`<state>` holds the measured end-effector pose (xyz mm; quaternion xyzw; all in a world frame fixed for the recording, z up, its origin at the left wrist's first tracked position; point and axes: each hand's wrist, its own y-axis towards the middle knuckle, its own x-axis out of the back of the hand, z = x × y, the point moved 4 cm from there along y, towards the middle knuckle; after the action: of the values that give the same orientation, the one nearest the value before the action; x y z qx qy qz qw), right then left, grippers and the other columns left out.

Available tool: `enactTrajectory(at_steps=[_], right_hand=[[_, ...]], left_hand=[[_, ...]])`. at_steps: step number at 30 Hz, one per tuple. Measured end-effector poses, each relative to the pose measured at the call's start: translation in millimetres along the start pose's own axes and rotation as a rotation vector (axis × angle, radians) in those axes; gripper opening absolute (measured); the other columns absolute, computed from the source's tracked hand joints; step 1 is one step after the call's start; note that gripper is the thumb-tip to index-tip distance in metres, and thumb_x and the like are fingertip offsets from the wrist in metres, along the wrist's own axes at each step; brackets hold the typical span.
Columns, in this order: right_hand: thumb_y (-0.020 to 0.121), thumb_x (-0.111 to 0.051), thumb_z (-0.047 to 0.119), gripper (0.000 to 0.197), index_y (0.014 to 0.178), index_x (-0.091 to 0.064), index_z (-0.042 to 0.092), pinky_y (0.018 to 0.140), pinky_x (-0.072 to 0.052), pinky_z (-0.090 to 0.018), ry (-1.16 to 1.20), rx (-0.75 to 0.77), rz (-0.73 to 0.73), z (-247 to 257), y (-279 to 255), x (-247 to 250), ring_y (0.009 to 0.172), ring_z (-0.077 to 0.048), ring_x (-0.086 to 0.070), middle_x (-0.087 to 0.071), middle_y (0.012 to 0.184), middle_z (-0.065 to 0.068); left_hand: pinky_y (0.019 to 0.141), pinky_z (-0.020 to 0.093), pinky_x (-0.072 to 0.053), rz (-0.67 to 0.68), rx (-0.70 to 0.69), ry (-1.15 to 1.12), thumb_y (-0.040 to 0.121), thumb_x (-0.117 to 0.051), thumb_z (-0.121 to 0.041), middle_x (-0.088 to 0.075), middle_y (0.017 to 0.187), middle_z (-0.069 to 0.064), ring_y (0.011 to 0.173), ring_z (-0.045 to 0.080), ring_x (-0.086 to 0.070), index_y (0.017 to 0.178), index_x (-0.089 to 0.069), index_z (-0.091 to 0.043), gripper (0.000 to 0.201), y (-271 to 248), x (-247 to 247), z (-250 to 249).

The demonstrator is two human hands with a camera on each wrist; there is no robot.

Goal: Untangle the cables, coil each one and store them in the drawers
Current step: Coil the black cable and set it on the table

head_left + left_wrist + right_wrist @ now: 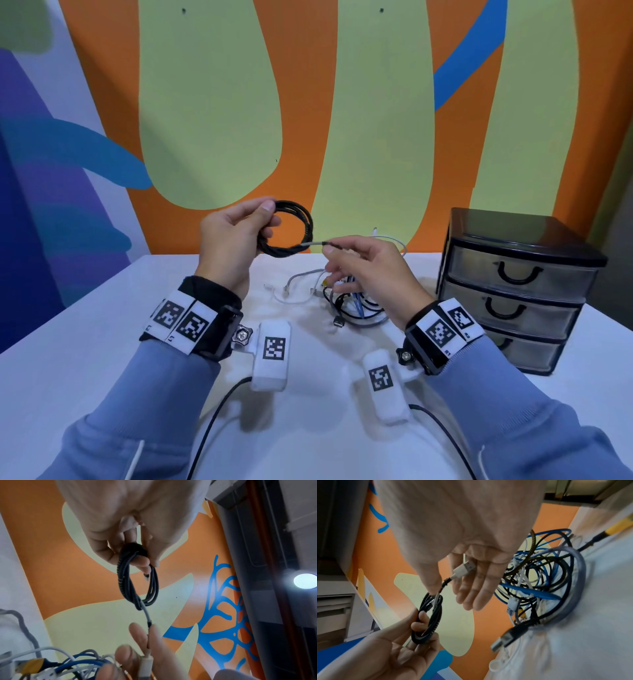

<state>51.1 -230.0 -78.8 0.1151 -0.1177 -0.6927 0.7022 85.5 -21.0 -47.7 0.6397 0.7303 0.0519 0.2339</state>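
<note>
Left hand (233,240) grips black coil (294,229), frame centre; right hand (363,267) pinches its plug end (464,568). Light, floppy, springy; hold across all loops.

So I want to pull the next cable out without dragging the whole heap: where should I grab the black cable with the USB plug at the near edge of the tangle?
Probably at the black USB plug itself, from the near side. It is rigid and juts out of the tangled pile of cables toward you on the white table, clear of the loops.
</note>
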Motion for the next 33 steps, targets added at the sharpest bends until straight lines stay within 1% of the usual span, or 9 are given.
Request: enactTrajectory(at_steps=[2,4,9,13,18,22,26,29,33], right_hand=[[0.095,-0.075,0.012,0.019,0.109,-0.074,-0.001,0.074,-0.065,-0.042,0.048,0.012,-0.033,-1.6,0.2,2.2,0.068,-0.022,-0.066,-0.068,0.079,-0.009],[0.094,-0.075,0.004,0.017,0.108,-0.072,-0.005,0.073,-0.064,-0.035,0.132,0.028,-0.084,-1.0,0.2,5.6,0.069,-0.023,-0.066,-0.066,0.081,-0.01],[0.096,-0.071,0.001,0.031,0.126,-0.063,0.0,0.093,-0.062,-0.04,0.435,0.002,-0.11,2.7,-0.1,11.4,0.087,-0.027,-0.07,-0.071,0.093,-0.016],[0.097,-0.068,0.002,0.036,0.132,-0.059,0.006,0.085,-0.063,-0.034,0.577,-0.03,-0.141,4.1,1.6,11.0,0.088,-0.028,-0.071,-0.072,0.093,-0.016],[0.095,-0.071,0.0,0.032,0.124,-0.06,0.006,0.077,-0.063,-0.027,0.513,-0.021,-0.25,-2.2,2.8,15.1,0.08,-0.02,-0.071,-0.074,0.086,-0.01],[0.099,-0.065,0.0,0.014,0.111,-0.072,-0.004,0.076,-0.06,-0.023,0.307,-0.021,-0.186,-5.4,2.6,11.2,0.081,-0.017,-0.072,-0.077,0.093,-0.012],[0.101,-0.055,-0.002,0.021,0.108,-0.075,-0.004,0.081,-0.061,-0.028,0.242,-0.017,-0.103,-1.4,1.1,5.0,0.086,-0.019,-0.073,-0.077,0.097,-0.016],[0.102,-0.055,0.008,0.025,0.111,-0.075,-0.005,0.09,-0.06,-0.035,0.278,-0.031,-0.029,2.5,-0.8,1.9,0.094,-0.021,-0.072,-0.077,0.104,-0.017],[0.103,-0.061,0.014,0.019,0.106,-0.077,0.005,0.094,-0.053,-0.037,0.295,-0.022,0.025,3.4,-3.7,-0.3,0.088,-0.016,-0.066,-0.074,0.096,-0.007]], left_hand=[[0.069,0.025,-0.05,-0.031,0.02,-0.021,0.1,-0.072,-0.015,-0.073,0.084,0.006,0.063,0.009,-0.057,0.114,-0.079,-0.009,0.017,1.8,5.2,0.2],[0.07,0.028,-0.05,-0.02,0.053,-0.016,0.1,-0.072,-0.017,-0.073,0.084,0.005,0.063,0.009,-0.056,0.114,-0.079,-0.011,0.017,0.2,4.9,2.0],[0.067,0.026,-0.05,0.078,0.101,-0.05,0.1,-0.072,-0.017,-0.072,0.081,0.002,0.065,0.01,-0.055,0.114,-0.08,-0.012,0.017,-6.1,-7.6,2.5],[0.069,0.027,-0.049,0.132,0.052,-0.017,0.1,-0.072,-0.017,-0.072,0.081,0.003,0.064,0.009,-0.055,0.115,-0.079,-0.011,0.017,-10.0,-13.2,2.0],[0.066,0.023,-0.05,0.253,0.034,-0.009,0.1,-0.071,-0.013,-0.072,0.084,0.007,0.063,0.01,-0.054,0.118,-0.078,-0.007,0.02,-17.4,-26.1,5.3],[0.07,0.028,-0.048,0.319,0.0,0.011,0.099,-0.072,-0.013,-0.073,0.082,0.008,0.064,0.014,-0.052,0.118,-0.078,-0.007,0.021,-19.6,-30.5,6.2],[0.068,0.023,-0.048,0.297,-0.071,0.03,0.099,-0.071,-0.012,-0.074,0.081,0.007,0.063,0.013,-0.053,0.118,-0.078,-0.006,0.02,-17.5,-28.8,7.0],[0.067,0.021,-0.048,0.269,-0.119,0.065,0.1,-0.071,-0.013,-0.074,0.078,0.003,0.064,0.014,-0.053,0.116,-0.079,-0.007,0.019,-14.8,-27.0,7.1],[0.065,0.02,-0.047,0.23,-0.151,0.095,0.101,-0.07,-0.017,-0.07,0.077,0.005,0.065,0.016,-0.051,0.111,-0.081,-0.01,0.016,-10.0,-23.4,7.3]])
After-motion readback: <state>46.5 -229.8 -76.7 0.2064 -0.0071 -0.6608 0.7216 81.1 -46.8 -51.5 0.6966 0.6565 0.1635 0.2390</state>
